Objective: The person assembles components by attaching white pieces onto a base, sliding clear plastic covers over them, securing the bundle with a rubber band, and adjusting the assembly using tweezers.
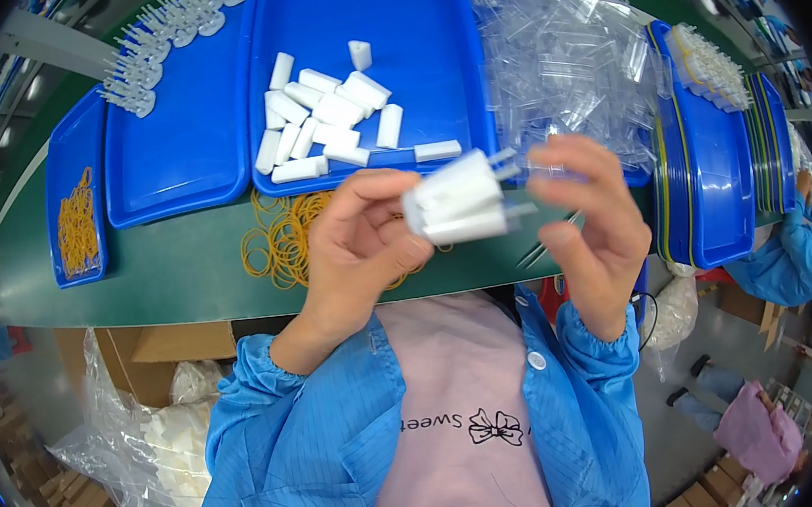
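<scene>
My left hand (347, 249) grips a clear round-based pronged holder with white blocks (459, 197) on it. It lies sideways above the green tabletop, its prong ends pointing to the right. Motion blurs it, so I cannot tell how the blocks are fixed. To the right of those ends, my right hand (598, 220) is apart from the holder, with thumb and fingers spread and nothing plainly between them. Behind my hands, a blue tray (362, 3) holds several loose white blocks (338, 109). Yellow rubber bands (279, 251) lie on the table beside my left hand.
More clear pronged holders (147, 53) stand in a blue tray (178, 168) at far left. A small tray of rubber bands (78, 226) sits beside it. Clear plastic pieces (564, 62) are heaped at back right, near stacked blue trays (723, 194). Tweezers (533, 256) lie near my right hand.
</scene>
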A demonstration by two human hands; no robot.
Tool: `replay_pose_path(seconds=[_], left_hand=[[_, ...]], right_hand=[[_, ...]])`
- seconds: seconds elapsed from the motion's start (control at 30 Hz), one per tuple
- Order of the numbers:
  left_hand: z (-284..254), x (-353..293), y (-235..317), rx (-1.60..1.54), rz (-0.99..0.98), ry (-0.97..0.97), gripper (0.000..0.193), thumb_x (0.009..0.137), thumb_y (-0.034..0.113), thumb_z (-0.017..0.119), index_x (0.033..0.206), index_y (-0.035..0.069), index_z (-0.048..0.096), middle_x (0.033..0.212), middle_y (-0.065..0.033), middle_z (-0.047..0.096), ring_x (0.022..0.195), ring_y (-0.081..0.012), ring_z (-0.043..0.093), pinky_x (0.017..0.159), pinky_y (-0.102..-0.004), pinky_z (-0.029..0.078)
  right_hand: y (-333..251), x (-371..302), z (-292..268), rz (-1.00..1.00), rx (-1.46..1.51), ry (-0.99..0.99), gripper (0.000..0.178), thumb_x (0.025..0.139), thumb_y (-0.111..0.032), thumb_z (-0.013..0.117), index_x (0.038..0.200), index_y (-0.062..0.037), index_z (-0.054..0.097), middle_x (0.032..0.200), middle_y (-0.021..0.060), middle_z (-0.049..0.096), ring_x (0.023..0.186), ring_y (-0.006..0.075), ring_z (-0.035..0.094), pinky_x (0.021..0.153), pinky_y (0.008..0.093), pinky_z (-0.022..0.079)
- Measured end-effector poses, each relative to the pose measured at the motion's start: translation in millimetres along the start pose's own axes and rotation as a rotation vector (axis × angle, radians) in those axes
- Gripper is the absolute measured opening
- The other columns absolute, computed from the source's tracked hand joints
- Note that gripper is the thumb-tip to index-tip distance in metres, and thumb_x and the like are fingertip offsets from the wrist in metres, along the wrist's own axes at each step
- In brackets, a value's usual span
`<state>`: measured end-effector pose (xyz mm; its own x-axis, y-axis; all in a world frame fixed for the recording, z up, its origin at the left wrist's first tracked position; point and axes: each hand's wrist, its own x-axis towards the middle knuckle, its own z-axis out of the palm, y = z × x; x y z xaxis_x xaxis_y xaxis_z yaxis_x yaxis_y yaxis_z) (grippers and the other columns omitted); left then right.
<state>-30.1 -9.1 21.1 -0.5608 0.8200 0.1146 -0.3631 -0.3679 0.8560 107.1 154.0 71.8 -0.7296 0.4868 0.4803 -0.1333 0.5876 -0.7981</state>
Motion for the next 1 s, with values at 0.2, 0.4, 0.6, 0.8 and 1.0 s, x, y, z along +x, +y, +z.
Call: replay_pose_path(seconds=[0.2,0.4,0.6,0.8,1.0], left_hand=[[-11.8,0.8,-0.4,-0.030,-0.097,0.199,0.051,0.082,0.023,0.068,0.124,0.005,0.045,0.122,-0.0096,0.053,0.113,-0.0202,0.052,0.095,-0.0360,0.042],[-10.0,2.0,-1.4,-0.015,-0.126,0.189,0.054,0.082,0.027,0.069,0.125,0.006,0.044,0.122,-0.0100,0.052,0.113,-0.0209,0.052,0.094,-0.0368,0.043],[-13.9,1.6,-1.2,-0.013,-0.122,0.197,0.055,0.081,0.027,0.070,0.124,0.006,0.044,0.122,-0.0100,0.052,0.114,-0.0211,0.052,0.094,-0.0371,0.043],[-6.2,3.1,4.3,0.013,-0.138,0.190,0.061,0.084,0.023,0.066,0.134,0.003,0.037,0.127,-0.0117,0.048,0.118,-0.0224,0.048,0.095,-0.0366,0.043],[0.5,-0.6,3.0,0.202,0.002,-0.032,0.053,0.086,0.008,0.061,0.134,-0.002,0.040,0.119,-0.0075,0.038,0.114,-0.0188,0.046,0.098,-0.0317,0.040]], right_hand=[[11.5,-1.3,-21.0,0.002,-0.543,-0.164,0.039,0.064,-0.004,0.072,0.102,-0.0103,0.064,0.104,0.0073,0.058,0.098,0.0279,0.053,0.085,0.0393,0.041],[44.7,-17.3,-0.5,-0.093,-0.945,-0.222,0.040,0.066,-0.008,0.073,0.104,-0.0140,0.063,0.100,0.0045,0.056,0.095,0.0234,0.051,0.088,0.0403,0.035],[52.6,-11.1,-12.8,-0.189,-0.819,-0.106,0.032,0.069,-0.008,0.071,0.100,-0.0110,0.064,0.098,0.0032,0.058,0.091,0.0219,0.053,0.086,0.0387,0.036],[45.8,-6.1,-21.6,-0.055,-0.536,0.017,0.026,0.075,-0.005,0.066,0.100,-0.0075,0.064,0.099,0.0068,0.062,0.094,0.0238,0.055,0.087,0.0358,0.038],[17.0,-1.1,-15.1,0.226,0.216,0.202,0.030,0.083,-0.004,0.059,0.111,0.0029,0.054,0.102,0.0137,0.062,0.100,0.0179,0.056,0.091,0.0307,0.040]])
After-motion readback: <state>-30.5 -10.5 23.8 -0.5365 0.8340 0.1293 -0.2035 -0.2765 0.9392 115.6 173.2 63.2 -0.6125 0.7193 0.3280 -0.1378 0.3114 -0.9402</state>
